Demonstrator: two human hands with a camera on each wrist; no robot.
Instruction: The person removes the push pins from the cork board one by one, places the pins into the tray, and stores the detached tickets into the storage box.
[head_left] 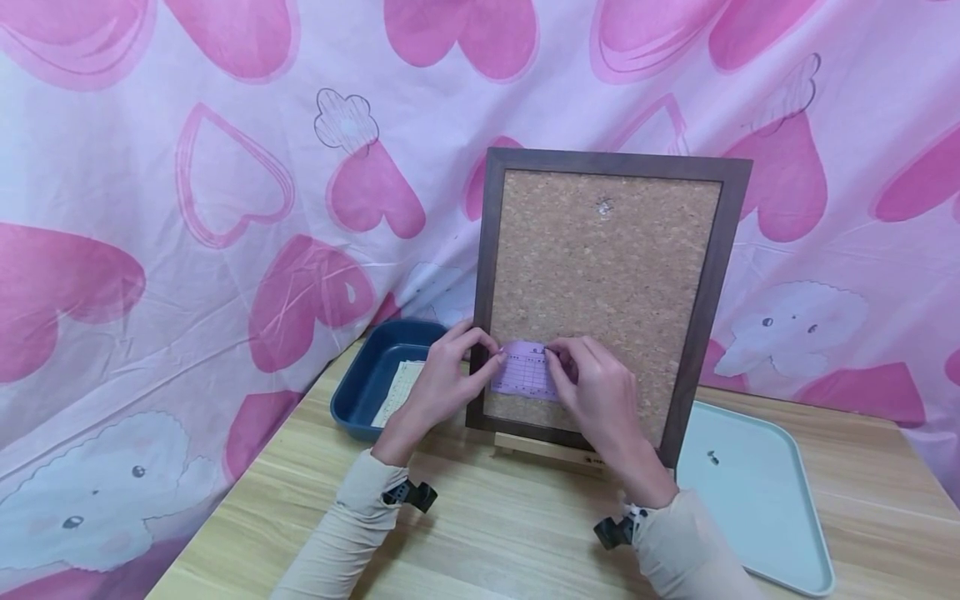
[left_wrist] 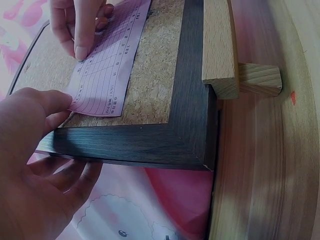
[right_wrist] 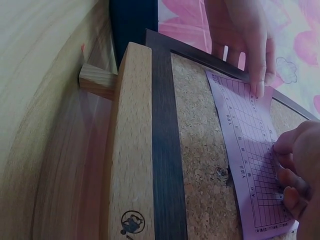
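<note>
A pink printed slip [head_left: 519, 371] lies against the lower left of a dark-framed cork board [head_left: 600, 267]. At the slip's upper left corner my left hand [head_left: 450, 367] pinches it. In the left wrist view, other fingers [left_wrist: 75, 180] of that hand reach behind the frame. My right hand [head_left: 600, 387] has its thumb and fingertips at the slip's upper edge, towards its right end. A small dark spot shows under those fingertips; I cannot tell what it is. The right wrist view shows the slip [right_wrist: 247, 135] slanting across the cork.
A wooden stand [right_wrist: 130, 150] carries the board. Left of it, a dark blue bin [head_left: 348, 400] contains pale printed papers [head_left: 397, 392]. A pale green tray [head_left: 750, 500] on the right has small metal pieces [head_left: 712, 457]. More shiny pieces [head_left: 604, 207] sit high on the cork.
</note>
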